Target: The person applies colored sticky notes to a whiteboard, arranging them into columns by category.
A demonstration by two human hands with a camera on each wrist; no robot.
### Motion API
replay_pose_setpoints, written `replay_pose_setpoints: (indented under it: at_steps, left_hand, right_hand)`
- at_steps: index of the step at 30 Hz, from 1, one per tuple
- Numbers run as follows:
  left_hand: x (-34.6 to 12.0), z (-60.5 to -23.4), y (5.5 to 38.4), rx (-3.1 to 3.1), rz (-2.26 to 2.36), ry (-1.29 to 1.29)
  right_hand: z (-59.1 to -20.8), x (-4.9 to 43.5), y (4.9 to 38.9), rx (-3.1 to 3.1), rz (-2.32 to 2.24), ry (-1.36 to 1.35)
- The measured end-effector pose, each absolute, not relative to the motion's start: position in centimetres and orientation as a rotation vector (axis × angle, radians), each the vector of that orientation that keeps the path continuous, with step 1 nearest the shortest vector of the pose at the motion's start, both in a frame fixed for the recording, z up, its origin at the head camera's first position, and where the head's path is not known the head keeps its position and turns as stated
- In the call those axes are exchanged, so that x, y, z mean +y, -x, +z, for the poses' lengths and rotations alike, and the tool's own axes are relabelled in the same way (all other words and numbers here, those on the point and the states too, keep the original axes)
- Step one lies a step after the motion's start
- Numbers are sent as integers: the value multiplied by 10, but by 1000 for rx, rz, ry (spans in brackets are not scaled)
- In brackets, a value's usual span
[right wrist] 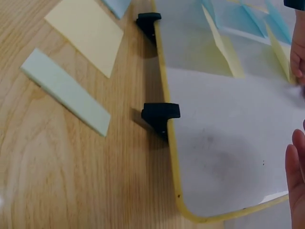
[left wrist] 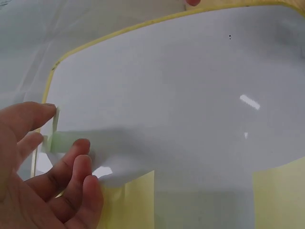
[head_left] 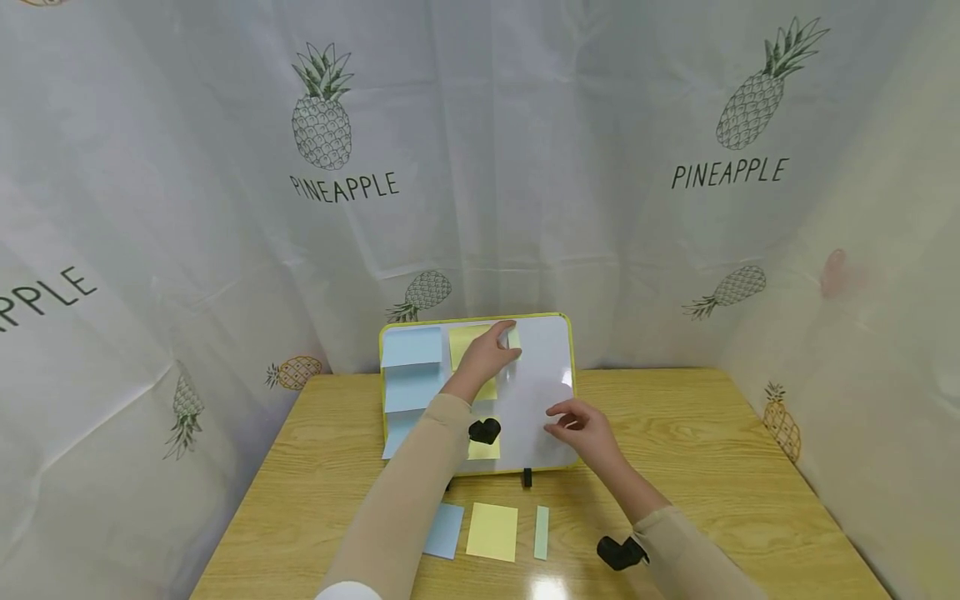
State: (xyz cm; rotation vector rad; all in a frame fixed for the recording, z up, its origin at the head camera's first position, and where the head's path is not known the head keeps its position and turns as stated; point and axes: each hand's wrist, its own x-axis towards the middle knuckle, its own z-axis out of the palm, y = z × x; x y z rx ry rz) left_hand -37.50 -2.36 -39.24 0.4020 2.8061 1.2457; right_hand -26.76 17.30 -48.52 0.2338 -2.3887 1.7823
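A whiteboard point(head_left: 536, 392) with a yellow rim stands tilted on the table. At its upper middle, my left hand point(head_left: 483, 360) is beside a pale green sticky strip point(head_left: 513, 339), thumb and fingers spread. In the left wrist view, a fingertip of the left hand point(left wrist: 57, 186) touches the raised end of the green strip point(left wrist: 90, 141), whose length lies against the board. Toward the board's lower right, my right hand point(head_left: 588, 432) hovers with loosely bent fingers and holds nothing. It shows only partly in the right wrist view. Yellow sticky notes point(head_left: 467, 337) are partly hidden behind the left arm.
Blue sticky notes point(head_left: 412, 346) run down the board's left side. Black feet point(right wrist: 159, 110) support the board's lower edge. Before it on the wooden table point(head_left: 660, 442) lie a blue pad point(head_left: 446, 531), a yellow pad point(head_left: 492, 532) and a green strip pad point(head_left: 542, 532). A pineapple-print curtain point(head_left: 525, 167) surrounds the table.
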Motion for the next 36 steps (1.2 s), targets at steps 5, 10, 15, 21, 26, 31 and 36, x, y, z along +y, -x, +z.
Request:
replay_pose_setpoints:
  at_steps: [5, 10, 15, 21, 26, 31, 36]
  left_hand:
    - [-22, -393, 373, 2794, 1203, -464]
    - [-24, -398, 362, 2756, 1167, -561]
    - [-28, -408, 341, 2713, 1163, -637]
    - [-35, -423, 321, 2730, 1076, -702]
    - [-42, -438, 300, 2708, 1080, -709]
    - [-48, -459, 278, 2680, 1094, -747]
    - [-50, -481, 260, 2663, 1084, -740]
  right_hand:
    - [-485, 179, 259, -2430, 1749, -295]
    - [-468, 181, 241, -2498, 1680, -370]
    - [-473, 189, 237, -2543, 1642, -375]
    - [-496, 199, 242, -2506, 1653, -451]
    - [-504, 199, 238, -2508, 1657, -534]
    - [-516, 197, 230, -2547, 1594, -605]
    - [-532, 193, 222, -2560, 1585, -651]
